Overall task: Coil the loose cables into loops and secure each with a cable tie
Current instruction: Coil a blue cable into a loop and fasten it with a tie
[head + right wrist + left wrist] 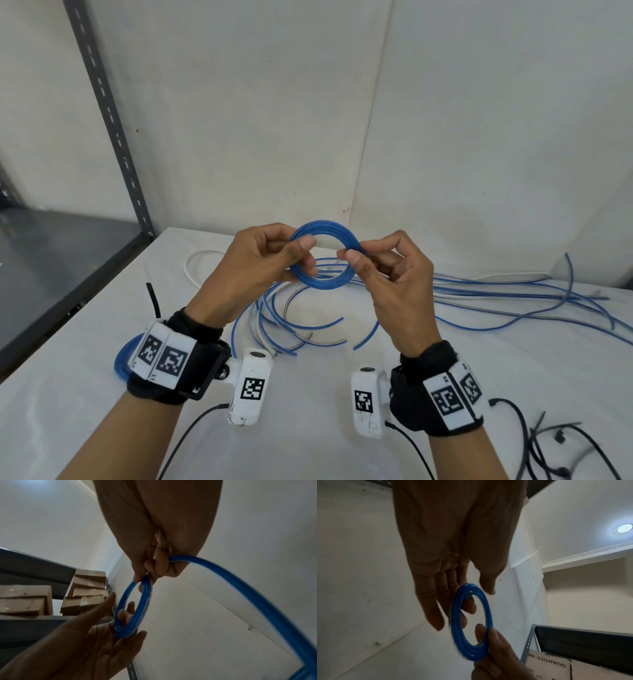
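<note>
A small blue cable coil [329,226] of several turns is held upright above the white table [85,428]. My left hand [301,253] pinches its left side between thumb and fingers. On the coil's right side my right hand [356,255] pinches it with thumb and forefinger. In the left wrist view the coil [455,615] lies against the left hand's fingers [436,608]. In the right wrist view the coil [145,595] hangs below my right hand [147,577], and a loose blue tail [240,586] runs off to the lower right.
Loose blue and white cables [513,294] sprawl over the table behind and to the right of my hands. A second blue coil [121,359] lies under my left wrist. Black cable ties [555,448] lie at the front right. A grey metal shelf [51,257] stands on the left.
</note>
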{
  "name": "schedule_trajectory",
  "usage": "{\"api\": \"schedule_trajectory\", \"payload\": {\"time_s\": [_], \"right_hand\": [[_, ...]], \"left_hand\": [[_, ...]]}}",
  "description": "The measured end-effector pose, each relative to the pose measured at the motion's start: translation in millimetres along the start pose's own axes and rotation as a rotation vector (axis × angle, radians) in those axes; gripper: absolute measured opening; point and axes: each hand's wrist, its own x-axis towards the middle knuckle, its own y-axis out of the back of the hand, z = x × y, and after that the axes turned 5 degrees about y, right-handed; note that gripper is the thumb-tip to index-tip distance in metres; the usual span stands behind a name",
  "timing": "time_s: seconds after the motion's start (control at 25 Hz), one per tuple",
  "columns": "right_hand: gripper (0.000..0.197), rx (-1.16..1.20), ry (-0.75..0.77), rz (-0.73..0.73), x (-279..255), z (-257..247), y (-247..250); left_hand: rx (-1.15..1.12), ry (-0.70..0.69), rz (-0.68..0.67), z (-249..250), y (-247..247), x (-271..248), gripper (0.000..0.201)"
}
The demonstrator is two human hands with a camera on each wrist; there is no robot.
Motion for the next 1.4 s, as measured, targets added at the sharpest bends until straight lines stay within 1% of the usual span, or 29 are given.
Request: {"api": "schedule_trajectory", "payload": {"time_s": [0.08,0.12,0.24,0.32,0.4,0.52,0.6,0.68,0.84,0.92,1.0,1.04,1.12,1.16,1.24,1.28,1.32,1.4], "right_hand": [[0.020,0.008,0.019,-0.060,-1.8,1.3,-0.6],[0.019,0.001,0.025,-0.105,-2.8,2.1,-1.8],[0.015,-0.033,0.003,-0.210,-4.6,3.6,-3.7],[0.011,-0.033,-0.003,-0.237,-3.4,2.7,-1.9],[0.009,-0.007,-0.013,-0.233,-2.0,1.1,-0.1],[0.013,0.092,-0.068,-0.230,-3.8,0.7,-3.2],[0.016,0.128,-0.114,-0.244,-5.1,0.6,-6.9],[0.018,0.124,-0.118,-0.243,-5.7,-0.9,-8.4],[0.018,0.130,-0.056,-0.106,-6.1,-1.7,-10.9],[0.016,0.134,-0.014,-0.072,-4.8,-0.7,-8.7],[0.015,0.127,0.000,-0.086,-1.8,-0.7,-1.0],[0.014,0.101,-0.001,-0.117,-0.5,-0.5,3.8],[0.013,0.015,-0.014,-0.225,-0.2,0.1,10.7],[0.012,-0.032,-0.025,-0.280,-0.8,1.0,12.1],[0.008,-0.106,-0.058,-0.345,-0.4,3.0,14.9],[0.007,-0.131,-0.068,-0.351,0.8,3.8,17.3],[0.008,-0.152,-0.062,-0.341,2.5,4.4,20.9],[0.006,-0.187,-0.018,-0.291,5.8,4.1,28.1]], "left_hand": [[-0.019,0.036,-0.025,3.3,-2.9,-1.7,0.050],[-0.019,0.057,-0.033,4.7,-4.1,-2.3,0.053],[0.036,0.111,-0.036,5.9,-7.9,-3.1,0.050],[-0.050,0.094,0.025,6.8,-5.4,-1.6,0.050],[-0.213,0.113,0.095,9.7,-0.8,0.9,0.050],[-0.388,0.139,0.135,12.8,-0.2,2.0,0.048],[-0.428,0.127,0.153,11.9,-2.7,1.9,0.047],[-0.427,0.113,0.160,9.7,-6.7,1.9,0.049],[-0.410,0.092,0.133,4.7,-20.9,-0.2,0.053],[-0.378,0.095,0.115,2.3,-23.2,-0.3,0.052],[-0.276,0.149,0.059,1.6,-16.5,1.8,0.051],[-0.207,0.187,0.000,2.5,-13.1,2.1,0.051],[-0.056,0.254,-0.126,3.5,-11.2,-0.1,0.053],[0.036,0.266,-0.159,3.9,-13.4,-2.6,0.055],[0.189,0.236,-0.153,3.7,-18.3,-6.8,0.057],[0.215,0.214,-0.133,1.9,-18.1,-6.9,0.059],[0.210,0.191,-0.113,0.0,-16.2,-5.6,0.058],[0.157,0.153,-0.071,-1.8,-9.9,-1.9,0.051]]}}
